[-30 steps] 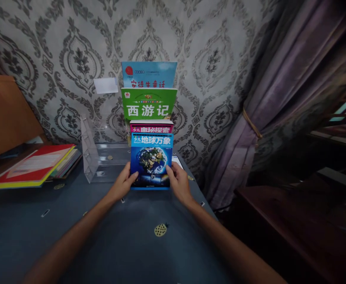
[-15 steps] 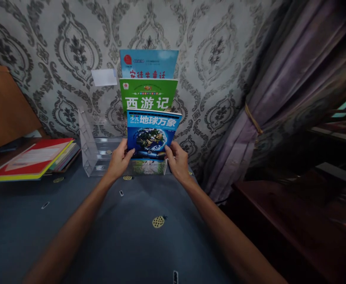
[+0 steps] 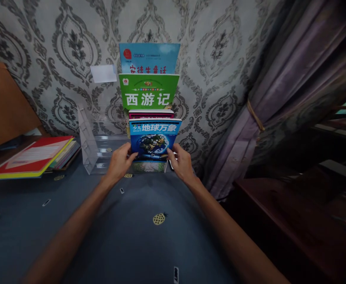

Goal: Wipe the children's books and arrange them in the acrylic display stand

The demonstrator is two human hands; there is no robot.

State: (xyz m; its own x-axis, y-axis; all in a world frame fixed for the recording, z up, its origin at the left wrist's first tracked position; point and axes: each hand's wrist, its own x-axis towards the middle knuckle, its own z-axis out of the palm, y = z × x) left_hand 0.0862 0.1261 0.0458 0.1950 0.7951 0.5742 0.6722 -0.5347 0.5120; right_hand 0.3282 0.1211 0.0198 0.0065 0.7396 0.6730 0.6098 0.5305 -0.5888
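A blue book (image 3: 153,142) with a globe on its cover is upright between my two hands. My left hand (image 3: 120,161) grips its lower left edge, thumb on the front cover. On the lower right edge my right hand (image 3: 181,159) holds it the same way. Just behind it shows the top of a book with a magenta cover (image 3: 164,115). Farther back, a green book (image 3: 148,92) and a light blue book (image 3: 149,57) stand in steps in a clear plastic rack (image 3: 87,152). The blue book hides much of the rack's right part.
Red and yellow folders (image 3: 32,157) lie stacked at the left, near a brown wooden panel (image 3: 5,102). A white label (image 3: 103,73) is above the rack. Patterned wallpaper rises behind the blue tablecloth (image 3: 125,236). A tied curtain (image 3: 238,150) hangs at the right.
Both hands have lowered the blue globe book slightly and moved it a little right. The magenta book's top edge now shows behind it. The view has shifted a little.
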